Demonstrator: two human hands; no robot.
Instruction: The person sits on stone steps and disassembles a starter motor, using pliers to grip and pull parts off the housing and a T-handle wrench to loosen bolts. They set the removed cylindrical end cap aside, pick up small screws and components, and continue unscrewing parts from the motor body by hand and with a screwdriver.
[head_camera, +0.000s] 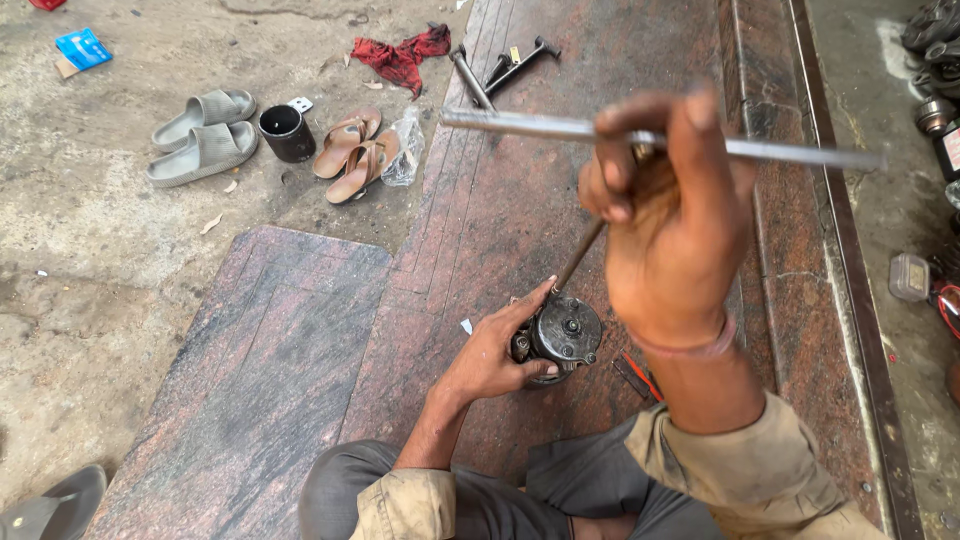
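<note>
A dark round metal motor part (565, 335) stands on the reddish stone slab (470, 200) in front of my knees. My left hand (495, 350) holds it by its left side, thumb up along its top edge. My right hand (665, 225) is raised above it, fingers closed around the crossbar of a long T-handle wrench (800, 152). The wrench's shaft (582, 255) runs down from my fist to the top of the part.
More T-handle wrenches (500, 68) and a red rag (400, 55) lie at the slab's far end. Grey slippers (205, 135), brown sandals (352, 148), a black cup (287, 132) and a plastic bag (405, 150) sit on the concrete. Engine parts (935, 60) line the right edge.
</note>
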